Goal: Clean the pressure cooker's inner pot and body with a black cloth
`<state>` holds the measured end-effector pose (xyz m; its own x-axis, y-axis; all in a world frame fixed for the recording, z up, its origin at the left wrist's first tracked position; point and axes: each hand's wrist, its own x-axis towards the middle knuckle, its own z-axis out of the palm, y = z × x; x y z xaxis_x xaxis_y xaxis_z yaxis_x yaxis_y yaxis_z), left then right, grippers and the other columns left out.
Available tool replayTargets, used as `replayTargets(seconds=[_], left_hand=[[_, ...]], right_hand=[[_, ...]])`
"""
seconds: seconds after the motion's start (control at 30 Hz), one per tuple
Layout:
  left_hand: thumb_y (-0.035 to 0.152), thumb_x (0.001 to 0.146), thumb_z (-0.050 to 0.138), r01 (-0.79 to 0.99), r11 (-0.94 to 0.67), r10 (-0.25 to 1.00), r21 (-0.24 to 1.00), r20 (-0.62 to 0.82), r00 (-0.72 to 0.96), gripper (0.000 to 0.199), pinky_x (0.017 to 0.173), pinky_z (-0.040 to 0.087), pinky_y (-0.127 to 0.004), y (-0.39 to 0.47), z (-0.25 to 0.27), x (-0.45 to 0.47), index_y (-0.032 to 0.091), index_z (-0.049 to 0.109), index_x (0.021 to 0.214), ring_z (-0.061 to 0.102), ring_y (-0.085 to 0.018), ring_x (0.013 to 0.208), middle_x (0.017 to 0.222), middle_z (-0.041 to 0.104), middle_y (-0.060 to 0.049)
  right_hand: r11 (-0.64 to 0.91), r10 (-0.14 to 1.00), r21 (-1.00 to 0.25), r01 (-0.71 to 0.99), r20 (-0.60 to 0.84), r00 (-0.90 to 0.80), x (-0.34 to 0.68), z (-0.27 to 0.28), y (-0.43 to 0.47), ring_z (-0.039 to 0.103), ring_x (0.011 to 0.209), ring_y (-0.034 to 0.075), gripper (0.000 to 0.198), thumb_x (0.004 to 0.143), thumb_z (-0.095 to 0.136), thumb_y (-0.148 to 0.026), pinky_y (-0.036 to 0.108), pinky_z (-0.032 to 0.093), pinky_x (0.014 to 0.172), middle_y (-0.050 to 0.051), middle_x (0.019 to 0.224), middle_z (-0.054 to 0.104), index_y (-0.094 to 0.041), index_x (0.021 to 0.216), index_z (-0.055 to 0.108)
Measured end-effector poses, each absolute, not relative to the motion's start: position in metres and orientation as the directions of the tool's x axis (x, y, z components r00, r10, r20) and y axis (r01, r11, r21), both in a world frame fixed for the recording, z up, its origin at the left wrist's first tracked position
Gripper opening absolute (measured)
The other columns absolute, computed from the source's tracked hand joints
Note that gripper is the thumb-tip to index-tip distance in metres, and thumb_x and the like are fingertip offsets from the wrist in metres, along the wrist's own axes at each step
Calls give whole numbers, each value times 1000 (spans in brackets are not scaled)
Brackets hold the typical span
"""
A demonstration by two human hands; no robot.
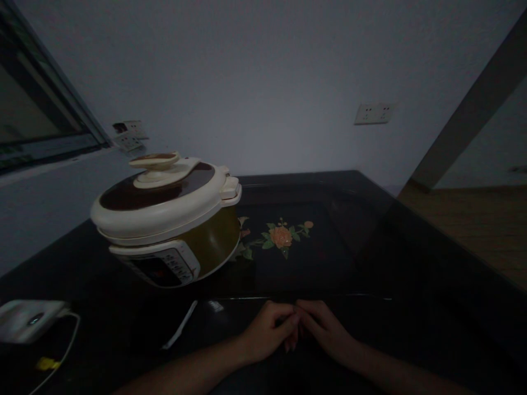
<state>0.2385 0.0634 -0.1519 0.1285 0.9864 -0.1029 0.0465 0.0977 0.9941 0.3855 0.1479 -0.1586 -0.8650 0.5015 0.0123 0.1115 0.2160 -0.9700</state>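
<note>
My left hand point(269, 332) and my right hand point(325, 330) meet at the fingertips, low over the near part of the dark table point(370, 263). The fingers of both are curled and pressed together, and I see nothing held in them. Parts of the right fingers are hidden in shadow. Beyond my left hand, apart from it, stands an electric pressure cooker point(214, 238) with a cream lid rim and a golden-brown body. Its lid is on, and a control panel point(164, 267) faces the near side.
At the left edge lies a white device point(35, 321) with a white cable point(71, 345) and a yellow tag point(48, 363). A dark flat object with a pale edge point(181, 325) lies before the cooker. A flower pattern point(281, 237) marks the tabletop. Wall sockets point(374, 113) are behind.
</note>
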Motion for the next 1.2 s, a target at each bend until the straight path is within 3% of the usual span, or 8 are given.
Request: replayTargets(seconds=[0.37,1.2], left_hand=[[64,88,44,64,74,989,995,-82,126,55,48,39,-21,63,-155,238,15,53,65,47,-9,46,54,51,0],[69,85,44,66,85,987,994,-93,130,58,47,38,-21,63,-154,238,15,53,66,47,-9,46,54,50,0]], right_hand=[[214,494,-971,109,11,-870,385,-158,148,46,57,12,58,90,37,-67,24,37,57,-1,59,49,-18,62,51],[227,485,-967,117,8,-874,385,-160,149,46,58,12,58,89,36,-69,25,36,58,-2,60,48,-19,63,49]])
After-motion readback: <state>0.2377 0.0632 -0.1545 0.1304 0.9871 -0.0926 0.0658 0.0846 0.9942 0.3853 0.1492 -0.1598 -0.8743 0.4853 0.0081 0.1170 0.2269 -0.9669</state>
